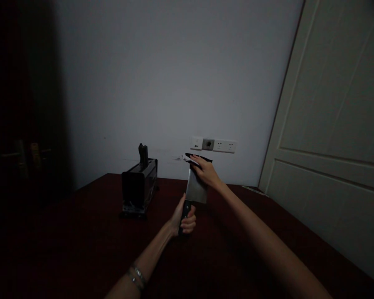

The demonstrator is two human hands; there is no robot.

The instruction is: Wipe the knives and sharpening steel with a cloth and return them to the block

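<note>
In the middle of the head view, a cleaver (197,189) is held up over the table, its broad metal blade pointing up and away from me. My left hand (183,219) is wrapped round its black handle (185,211). My right hand (205,169) lies over the far end of the blade, fingers closed on a dark flat piece (205,159) there. A small white bit (187,158) shows by those fingertips; I cannot tell what it is. Left of my hands stands a black knife block (134,191) with dark handles (143,154) sticking up from its top.
The dark red table (96,232) reaches back to a grey wall (162,83). Sockets and switch plates (225,146) sit low on that wall. A pale panelled door (330,124) rises along the right edge. At the far left, a door handle (34,153) shows in shadow.
</note>
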